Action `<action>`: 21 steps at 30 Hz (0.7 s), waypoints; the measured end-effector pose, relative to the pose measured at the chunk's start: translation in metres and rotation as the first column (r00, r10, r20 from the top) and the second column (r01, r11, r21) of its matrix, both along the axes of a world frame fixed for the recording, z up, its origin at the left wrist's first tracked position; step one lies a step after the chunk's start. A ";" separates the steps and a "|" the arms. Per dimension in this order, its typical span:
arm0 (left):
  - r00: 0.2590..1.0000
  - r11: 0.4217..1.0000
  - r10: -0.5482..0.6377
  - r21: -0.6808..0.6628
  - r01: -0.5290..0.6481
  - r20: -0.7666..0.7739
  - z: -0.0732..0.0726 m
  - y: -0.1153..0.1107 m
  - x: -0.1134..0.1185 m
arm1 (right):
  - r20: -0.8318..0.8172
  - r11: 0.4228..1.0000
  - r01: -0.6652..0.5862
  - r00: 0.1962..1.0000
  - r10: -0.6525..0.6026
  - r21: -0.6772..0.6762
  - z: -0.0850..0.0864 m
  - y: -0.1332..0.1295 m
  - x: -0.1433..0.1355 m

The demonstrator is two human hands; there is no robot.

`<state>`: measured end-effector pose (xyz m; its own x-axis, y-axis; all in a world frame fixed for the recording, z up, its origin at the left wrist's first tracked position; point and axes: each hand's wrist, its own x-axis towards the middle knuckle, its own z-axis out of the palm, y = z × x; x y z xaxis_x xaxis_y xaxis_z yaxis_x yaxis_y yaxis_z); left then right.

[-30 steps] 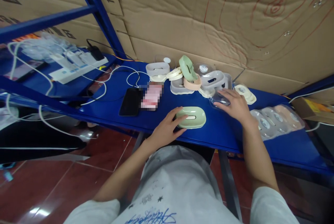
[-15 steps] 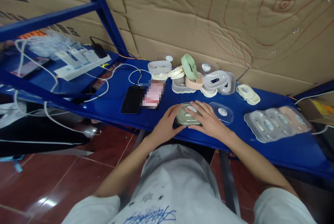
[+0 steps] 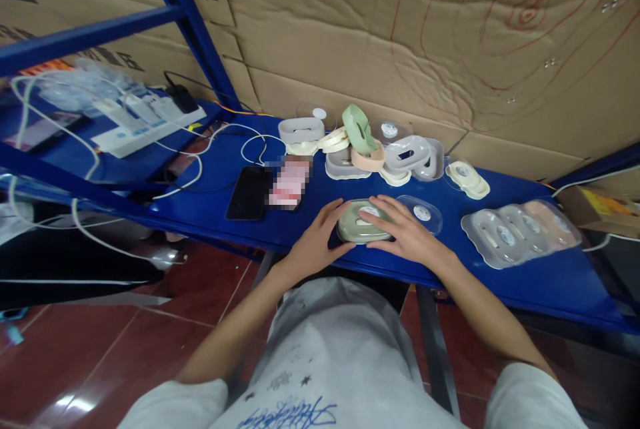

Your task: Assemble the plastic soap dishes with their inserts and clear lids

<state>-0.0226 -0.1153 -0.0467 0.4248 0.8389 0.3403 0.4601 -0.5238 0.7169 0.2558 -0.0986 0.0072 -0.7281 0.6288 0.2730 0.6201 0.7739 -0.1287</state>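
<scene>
have brought a clear cover [image 3: 369, 211] over the green dish [image 3: 356, 234], bare a second ago; looks enclosed, cannot tell if fully seated; gripping both near the front edge of the blue table [image 3: 530, 289], with left hand [image 3: 319, 237] and right hand [image 3: 407, 232] curled around opposite ends; to the right, see grey and peach dishes [image 3: 525, 237] under clear lids [image 3: 505, 235].

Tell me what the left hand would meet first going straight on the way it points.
The covered green dish: the left hand appears to touch its left end with fingers and thumb, though exact contact is hard to judge.
</scene>
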 end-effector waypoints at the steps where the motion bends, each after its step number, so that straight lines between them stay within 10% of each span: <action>1: 1.000 1.000 0.007 0.003 -0.007 0.016 0.002 -0.001 0.000 | -0.012 1.000 0.008 1.000 -0.008 0.027 0.007 -0.001 0.007; 6: 0.998 0.998 0.058 -0.010 -0.058 0.017 0.005 -0.003 0.001 | -0.151 0.908 0.364 0.929 -0.338 0.206 0.048 0.007 0.089; 10: 0.996 0.997 0.056 0.058 -0.051 -0.072 0.002 -0.004 0.004 | -0.157 0.583 0.792 0.609 -0.778 0.184 0.065 0.045 0.188; 15: 0.987 0.984 0.068 0.172 -0.043 -0.146 -0.001 -0.004 0.005 | 0.156 0.288 0.955 0.274 -0.949 0.068 0.056 0.093 0.259; 21: 0.979 0.978 0.062 0.207 -0.021 -0.192 0.000 -0.004 0.004 | 0.242 0.292 0.957 0.282 -0.928 0.004 0.040 0.109 0.269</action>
<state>-0.0183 -0.1195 -0.0471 0.4668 0.7789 0.4189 0.6054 -0.6267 0.4907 0.5252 0.0102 0.0468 0.3759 0.9221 0.0915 0.9247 -0.3797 0.0278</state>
